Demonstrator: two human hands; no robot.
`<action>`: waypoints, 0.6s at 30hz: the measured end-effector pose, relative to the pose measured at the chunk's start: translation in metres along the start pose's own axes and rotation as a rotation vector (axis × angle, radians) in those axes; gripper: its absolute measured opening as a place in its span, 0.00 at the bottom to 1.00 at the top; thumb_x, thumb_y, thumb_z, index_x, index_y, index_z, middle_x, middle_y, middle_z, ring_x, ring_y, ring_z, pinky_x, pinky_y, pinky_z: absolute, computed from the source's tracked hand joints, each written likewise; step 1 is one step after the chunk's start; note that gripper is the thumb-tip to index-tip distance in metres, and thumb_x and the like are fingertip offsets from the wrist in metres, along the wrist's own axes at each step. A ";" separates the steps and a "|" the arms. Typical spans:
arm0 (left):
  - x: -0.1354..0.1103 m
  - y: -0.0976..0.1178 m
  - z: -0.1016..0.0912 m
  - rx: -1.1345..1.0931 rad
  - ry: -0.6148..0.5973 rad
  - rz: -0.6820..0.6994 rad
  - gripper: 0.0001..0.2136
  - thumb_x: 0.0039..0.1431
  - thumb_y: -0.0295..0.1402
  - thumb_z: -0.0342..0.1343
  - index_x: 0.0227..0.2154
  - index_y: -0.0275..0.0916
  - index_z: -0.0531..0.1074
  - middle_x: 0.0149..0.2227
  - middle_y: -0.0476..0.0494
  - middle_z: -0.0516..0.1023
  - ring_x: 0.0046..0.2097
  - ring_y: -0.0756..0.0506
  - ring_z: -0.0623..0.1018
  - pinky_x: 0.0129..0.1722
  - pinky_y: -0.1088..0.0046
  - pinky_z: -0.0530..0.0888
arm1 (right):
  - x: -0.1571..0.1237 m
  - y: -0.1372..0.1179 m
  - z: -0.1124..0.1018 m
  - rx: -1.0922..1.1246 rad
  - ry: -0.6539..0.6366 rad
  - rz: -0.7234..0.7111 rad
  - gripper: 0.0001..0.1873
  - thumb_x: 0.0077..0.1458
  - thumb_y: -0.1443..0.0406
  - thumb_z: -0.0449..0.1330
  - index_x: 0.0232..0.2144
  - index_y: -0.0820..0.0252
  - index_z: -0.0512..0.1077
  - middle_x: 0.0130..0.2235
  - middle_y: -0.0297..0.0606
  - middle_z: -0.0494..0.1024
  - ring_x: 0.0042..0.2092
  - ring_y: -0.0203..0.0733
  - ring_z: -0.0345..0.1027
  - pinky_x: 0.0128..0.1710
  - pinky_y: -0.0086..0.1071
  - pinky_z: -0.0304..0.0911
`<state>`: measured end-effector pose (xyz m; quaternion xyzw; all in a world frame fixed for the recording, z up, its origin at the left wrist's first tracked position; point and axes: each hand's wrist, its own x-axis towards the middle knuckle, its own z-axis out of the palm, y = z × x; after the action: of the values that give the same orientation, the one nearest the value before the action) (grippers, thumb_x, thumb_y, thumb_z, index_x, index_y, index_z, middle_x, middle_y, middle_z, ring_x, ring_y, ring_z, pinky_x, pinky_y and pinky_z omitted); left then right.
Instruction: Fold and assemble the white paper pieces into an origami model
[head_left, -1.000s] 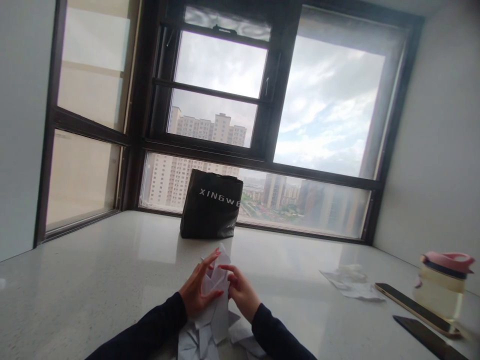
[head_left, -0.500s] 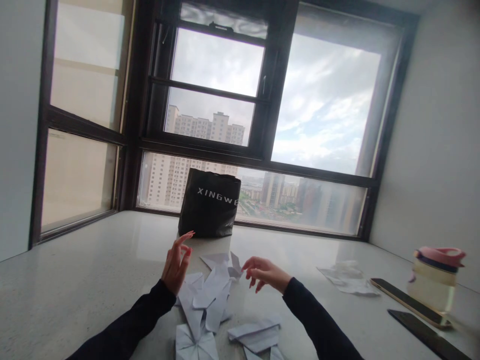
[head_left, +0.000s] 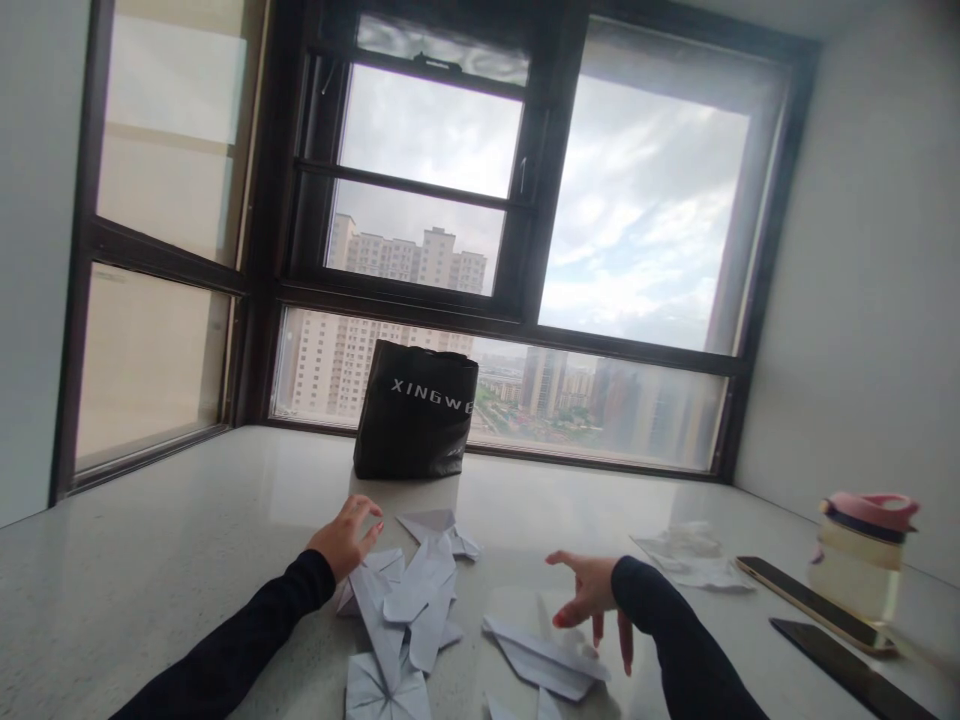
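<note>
White folded papers (head_left: 424, 585) lie in an overlapping pile on the pale countertop. My left hand (head_left: 349, 540) is at the pile's left edge, thumb and fingers apart and slightly bent, holding nothing visible. Farther right, my right hand (head_left: 589, 590) hovers with spread fingers, its index finger pointing left and others hanging down. Just below it lies a separate folded paper piece (head_left: 544, 655). A pale blur shows by the right fingertips; I cannot make out what it is. At the front of the pile sits a square paper (head_left: 386, 690) with radiating creases.
A black bag (head_left: 416, 410) stands behind the pile near the window. To the right are a crumpled white sheet (head_left: 694, 555), a phone (head_left: 817, 605), another flat dark object (head_left: 855, 670) and a pink-lidded bottle (head_left: 862, 560).
My right hand has moved right and nearer, away from the pile, its fingers spreading. An upright paper flap at the pile's far end is gone. My left hand has lowered slightly. The right-hand paper has shifted.
</note>
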<state>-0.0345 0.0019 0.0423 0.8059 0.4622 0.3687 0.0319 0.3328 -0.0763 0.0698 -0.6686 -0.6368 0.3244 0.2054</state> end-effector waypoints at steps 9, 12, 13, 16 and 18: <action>-0.021 0.066 0.010 -0.077 -0.153 0.383 0.14 0.49 0.42 0.47 0.39 0.44 0.64 0.52 0.46 0.59 0.51 0.42 0.59 0.48 0.63 0.58 | -0.001 -0.024 0.013 0.156 -0.453 0.333 0.57 0.22 0.63 0.68 0.53 0.52 0.41 0.19 0.36 0.72 0.15 0.54 0.66 0.08 0.42 0.57; -0.031 0.089 0.011 -0.039 -0.185 0.487 0.14 0.48 0.40 0.49 0.39 0.44 0.63 0.52 0.46 0.58 0.53 0.41 0.56 0.49 0.64 0.56 | 0.003 -0.042 0.032 0.198 -0.605 0.253 0.62 0.23 0.65 0.67 0.54 0.52 0.31 0.20 0.36 0.73 0.15 0.52 0.66 0.06 0.38 0.57; -0.035 0.095 0.011 -0.029 -0.186 0.516 0.14 0.48 0.38 0.49 0.39 0.43 0.62 0.51 0.46 0.60 0.51 0.41 0.58 0.48 0.64 0.57 | 0.005 -0.047 0.040 0.202 -0.638 0.221 0.63 0.23 0.66 0.67 0.55 0.54 0.30 0.19 0.35 0.73 0.16 0.51 0.66 0.07 0.37 0.58; -0.042 0.113 0.007 0.021 -0.223 0.618 0.05 0.50 0.31 0.47 0.32 0.42 0.64 0.36 0.47 0.70 0.40 0.46 0.67 0.42 0.69 0.61 | 0.013 -0.058 0.063 0.309 -0.674 0.066 0.60 0.27 0.65 0.66 0.55 0.57 0.30 0.19 0.33 0.72 0.19 0.48 0.68 0.13 0.36 0.62; -0.046 0.123 0.006 0.042 -0.242 0.685 0.03 0.51 0.30 0.46 0.29 0.42 0.64 0.31 0.50 0.70 0.36 0.49 0.68 0.39 0.72 0.62 | 0.020 -0.061 0.076 0.428 -0.622 -0.078 0.53 0.32 0.62 0.64 0.55 0.57 0.36 0.20 0.32 0.71 0.20 0.43 0.69 0.16 0.34 0.63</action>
<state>0.0439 -0.1015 0.0599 0.9523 0.1656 0.2503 -0.0557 0.2357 -0.0608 0.0552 -0.4555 -0.6115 0.6295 0.1495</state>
